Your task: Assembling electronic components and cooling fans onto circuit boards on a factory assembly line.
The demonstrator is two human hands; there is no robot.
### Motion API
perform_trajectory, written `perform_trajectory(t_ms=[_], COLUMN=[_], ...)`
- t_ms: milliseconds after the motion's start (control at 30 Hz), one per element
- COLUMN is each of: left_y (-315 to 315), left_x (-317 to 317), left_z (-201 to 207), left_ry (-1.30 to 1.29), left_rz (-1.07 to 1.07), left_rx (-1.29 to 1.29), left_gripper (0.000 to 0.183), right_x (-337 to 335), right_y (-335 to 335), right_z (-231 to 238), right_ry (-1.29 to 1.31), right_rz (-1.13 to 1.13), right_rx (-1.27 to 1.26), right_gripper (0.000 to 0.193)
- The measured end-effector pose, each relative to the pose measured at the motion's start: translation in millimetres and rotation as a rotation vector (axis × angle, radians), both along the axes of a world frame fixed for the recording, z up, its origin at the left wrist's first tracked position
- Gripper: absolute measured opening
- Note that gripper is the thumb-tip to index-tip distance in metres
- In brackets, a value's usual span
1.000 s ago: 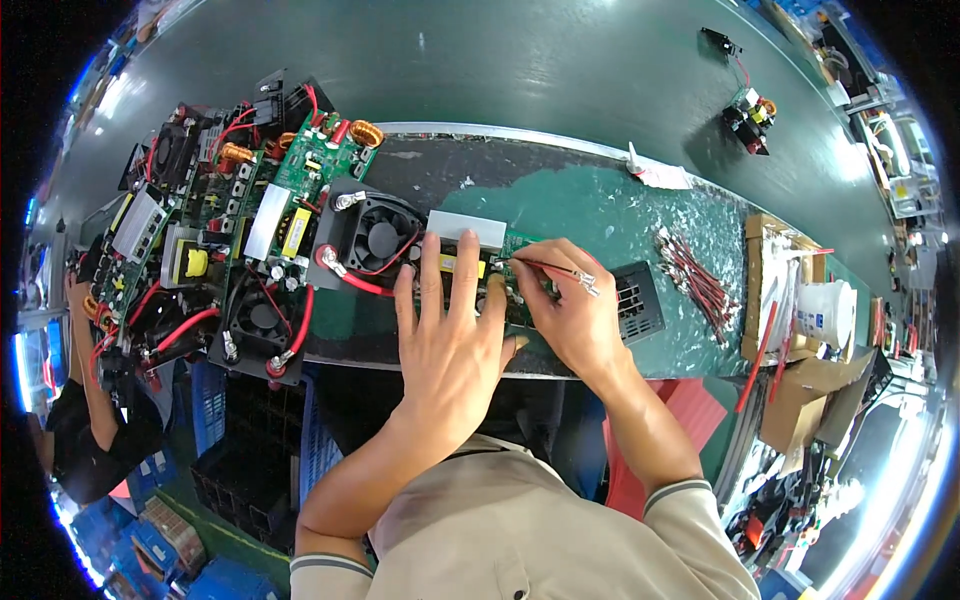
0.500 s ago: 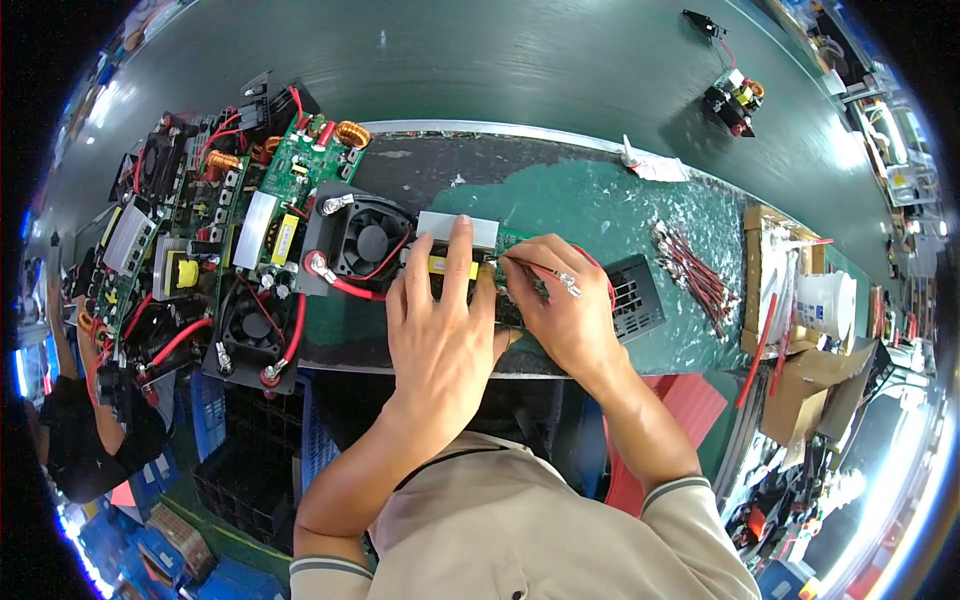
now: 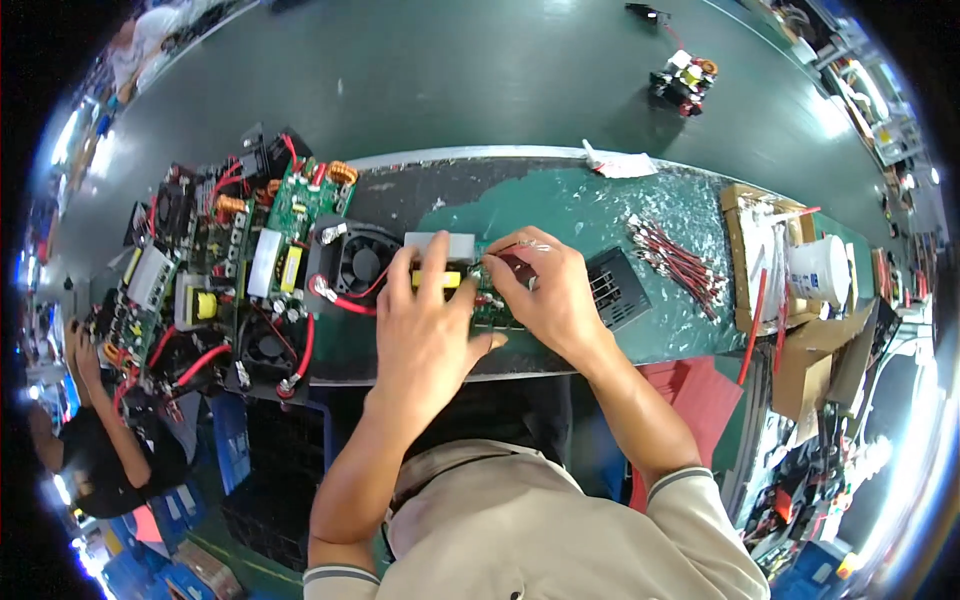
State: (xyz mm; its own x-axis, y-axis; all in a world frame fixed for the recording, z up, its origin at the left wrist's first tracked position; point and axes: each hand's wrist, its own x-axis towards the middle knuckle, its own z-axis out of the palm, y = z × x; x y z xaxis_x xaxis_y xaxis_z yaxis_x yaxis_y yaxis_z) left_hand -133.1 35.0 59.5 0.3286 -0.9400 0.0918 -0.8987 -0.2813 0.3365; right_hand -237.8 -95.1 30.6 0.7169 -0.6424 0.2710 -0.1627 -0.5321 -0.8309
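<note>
My left hand lies over a green circuit board, fingers stretched and thumb apart. Its fingers rest around a silver heat sink and a yellow-wrapped transformer on that board. Close to the left index fingertip, my right hand pinches a short red-and-black wire lead against the board. The exact spot under the right fingertips is hidden. A black fan on a plate joins the board's left side, with a thick red cable. The black slotted end panel lies to the right.
Several similar board-and-fan assemblies crowd the left. A bundle of wire leads lies right, near a cardboard tray and white tub. Another assembly sits on the far green surface. A co-worker's arm shows at left.
The view has shifted slightly. The free end of the wire lead has swung from the right side of my right hand to above it. Both hands stay at the board.
</note>
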Motion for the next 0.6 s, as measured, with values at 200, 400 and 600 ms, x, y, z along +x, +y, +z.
perform_trajectory(t_ms=[200,400,600], left_y=[-38.6,-53.4,-50.5], left_x=[27.3,29.0,25.9], left_z=[24.6,17.0,-1.2], left_ry=[0.531,0.578,0.952], left_rz=[-0.132,-0.243,-0.191], left_rx=[-0.178,-0.098,-0.158], left_gripper=[0.047,0.023,0.029], right_x=[-14.8,-45.8,-51.9], right_y=[-1.8,-4.2,-9.5], right_z=[25.5,18.5,21.5], right_ry=[-0.131,0.031,-0.004], right_rz=[-0.107,-0.101,-0.049], right_rx=[0.125,0.415,0.531], right_gripper=[0.011,0.014,0.016])
